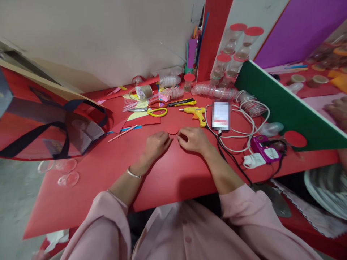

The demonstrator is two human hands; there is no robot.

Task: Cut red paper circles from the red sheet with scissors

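Note:
Both my hands rest on the red table (114, 173), fingers curled, close together. My left hand (155, 143) and my right hand (193, 140) meet at a small red paper disc (172, 129) lying flat on the table, fingertips touching its near edge. Whether they pinch it I cannot see clearly. A silver bangle sits on my left wrist. A yellow glue gun (195, 112) lies just beyond the disc, yellow-handled scissors (154, 109) to its left.
A phone (221, 115) with white cables and a purple device (264, 148) lies right. A green board (287, 108) bears another red disc (295, 138). A red bag (46, 126) stands left, clear lids (67, 173) beside it. Stacked clear cups and red-lidded jars (230, 54) line the back. Another person's hand (337, 110) shows far right.

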